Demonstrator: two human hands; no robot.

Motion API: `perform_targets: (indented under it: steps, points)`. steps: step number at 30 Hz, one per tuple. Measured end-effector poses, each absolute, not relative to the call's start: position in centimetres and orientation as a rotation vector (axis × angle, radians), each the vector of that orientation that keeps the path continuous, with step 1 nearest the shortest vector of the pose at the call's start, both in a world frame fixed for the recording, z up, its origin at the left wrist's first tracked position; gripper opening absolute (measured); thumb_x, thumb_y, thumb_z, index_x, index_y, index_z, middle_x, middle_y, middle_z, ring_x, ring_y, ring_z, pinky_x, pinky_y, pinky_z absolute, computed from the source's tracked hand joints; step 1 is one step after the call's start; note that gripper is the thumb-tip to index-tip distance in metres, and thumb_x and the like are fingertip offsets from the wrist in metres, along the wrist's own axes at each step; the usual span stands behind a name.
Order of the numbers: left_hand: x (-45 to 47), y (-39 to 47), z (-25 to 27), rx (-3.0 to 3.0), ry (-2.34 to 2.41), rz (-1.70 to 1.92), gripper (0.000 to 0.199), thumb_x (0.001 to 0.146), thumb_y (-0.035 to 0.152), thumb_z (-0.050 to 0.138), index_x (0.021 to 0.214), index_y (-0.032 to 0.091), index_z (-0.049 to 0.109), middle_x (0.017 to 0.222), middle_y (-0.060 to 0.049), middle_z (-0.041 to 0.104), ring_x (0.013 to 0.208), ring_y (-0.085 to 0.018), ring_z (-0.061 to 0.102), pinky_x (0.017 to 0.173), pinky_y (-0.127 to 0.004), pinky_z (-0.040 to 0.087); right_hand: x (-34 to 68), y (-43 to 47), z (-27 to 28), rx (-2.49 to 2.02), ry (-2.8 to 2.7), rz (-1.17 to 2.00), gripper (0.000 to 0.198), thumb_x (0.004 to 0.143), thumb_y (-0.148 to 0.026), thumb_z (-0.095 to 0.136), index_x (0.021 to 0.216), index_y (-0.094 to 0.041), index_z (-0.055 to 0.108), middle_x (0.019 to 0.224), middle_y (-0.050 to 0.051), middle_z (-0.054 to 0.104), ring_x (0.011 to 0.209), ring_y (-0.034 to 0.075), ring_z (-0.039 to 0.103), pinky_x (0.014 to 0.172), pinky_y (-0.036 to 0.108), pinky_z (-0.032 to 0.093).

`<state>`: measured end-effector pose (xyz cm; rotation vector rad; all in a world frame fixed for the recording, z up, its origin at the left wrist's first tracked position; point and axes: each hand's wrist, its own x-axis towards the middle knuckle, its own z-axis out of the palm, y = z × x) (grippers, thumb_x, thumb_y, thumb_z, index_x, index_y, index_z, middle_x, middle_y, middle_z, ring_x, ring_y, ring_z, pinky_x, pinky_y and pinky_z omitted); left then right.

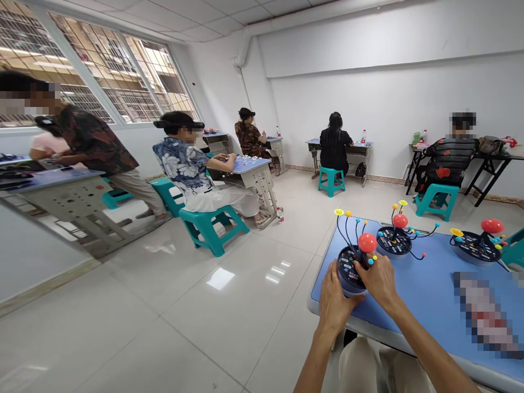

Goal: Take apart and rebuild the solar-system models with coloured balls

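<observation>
A solar system model (pixel 347 266) stands near the left edge of the blue desk (pixel 426 297), with a round dark base, a red ball (pixel 367 242) and small coloured balls on thin curved wires. My left hand (pixel 333 300) is wrapped around the side of its base. Over the top of the base, my right hand (pixel 380 281) is closed at the lower ends of the wires under the red ball; its fingertips are partly hidden. Just behind is a second solar system model (pixel 393 245), and a third model (pixel 475 248) sits farther right.
A pixelated flat item (pixel 485 316) lies at the desk's right. Several people sit at other desks, one at a desk (pixel 249 169) across the tiled floor, and another person (pixel 92 139) leans over a desk at left. Teal stools (pixel 215 226) and a bottle (pixel 280 215) stand on the floor.
</observation>
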<state>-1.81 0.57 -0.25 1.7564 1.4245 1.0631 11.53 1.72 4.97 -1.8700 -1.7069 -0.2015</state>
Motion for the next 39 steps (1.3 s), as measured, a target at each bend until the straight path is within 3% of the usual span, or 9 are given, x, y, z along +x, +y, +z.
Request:
perform_targets:
  steps: [8, 16, 22, 39]
  points:
    - [-3.4, 2.7, 0.9, 1.882, 1.543, 0.876, 0.096, 0.064, 0.037, 0.077, 0.145, 0.015, 0.032, 0.155, -0.018, 0.032, 0.144, -0.031, 0.026, 0.117, -0.046, 0.027, 14.6, 1.2, 4.6, -1.856, -1.675, -0.303, 0.022, 0.087, -0.032, 0.055, 0.072, -0.018, 0.062, 0.073, 0.008, 0.068, 0.073, 0.023, 0.060, 0.070, 0.033, 0.036]
    - [-6.3, 0.5, -0.3, 1.942, 1.543, 0.936, 0.095, 0.066, 0.038, 0.075, 0.148, 0.024, 0.029, 0.152, -0.011, 0.037, 0.143, -0.032, 0.030, 0.114, -0.050, 0.031, 16.1, 2.4, 3.4, -1.936, -1.701, -0.327, 0.020, 0.086, -0.029, 0.057, 0.069, -0.018, 0.061, 0.075, 0.009, 0.069, 0.075, 0.024, 0.061, 0.071, 0.033, 0.035]
    - [-7.8, -0.1, 0.0, 1.934, 1.521, 0.905, 0.095, 0.068, 0.038, 0.072, 0.149, 0.025, 0.024, 0.154, -0.010, 0.034, 0.143, -0.032, 0.029, 0.114, -0.051, 0.031, 15.8, 1.5, 2.1, -1.927, -1.737, -0.316, 0.019, 0.087, -0.028, 0.054, 0.072, -0.019, 0.062, 0.074, 0.008, 0.069, 0.075, 0.024, 0.061, 0.069, 0.033, 0.034]
    - [-4.4, 2.0, -0.4, 2.092, 1.543, 0.934, 0.092, 0.069, 0.042, 0.072, 0.147, 0.022, 0.027, 0.153, -0.014, 0.034, 0.143, -0.034, 0.028, 0.114, -0.056, 0.028, 20.2, -2.6, 0.5, -2.111, -1.665, -0.270, 0.016, 0.085, -0.029, 0.061, 0.073, -0.020, 0.064, 0.072, 0.006, 0.066, 0.072, 0.023, 0.061, 0.063, 0.030, 0.034]
